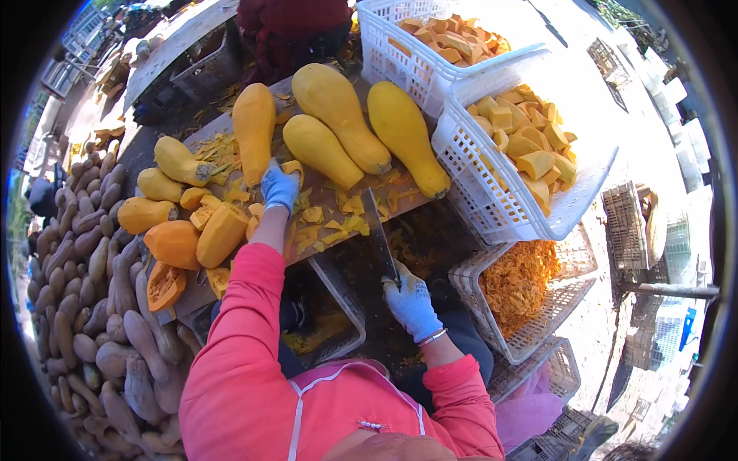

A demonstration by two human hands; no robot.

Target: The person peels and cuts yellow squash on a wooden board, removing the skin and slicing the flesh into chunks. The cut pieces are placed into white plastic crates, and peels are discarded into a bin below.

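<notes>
My left hand (280,187), in a blue glove, reaches over a board (334,240) strewn with peel, its fingers curled at a squash piece (293,169) beside an upright-lying peeled yellow squash (254,127); what it grips is partly hidden. Several large peeled squashes (338,119) lie beyond it. To its left are smaller peeled and cut orange squash pieces (219,234), one showing its hollow (167,284). Low at the board's near edge, my gloved right hand (407,300) is closed round the handle of a long knife (377,230), blade pointing away from me.
White crates of squash chunks (530,150) stand at right, above a crate of orange pulp (515,288). A dark bin (346,315) sits below the board. Unpeeled squashes (111,323) are heaped at left. A person in dark red (284,27) is beyond the board.
</notes>
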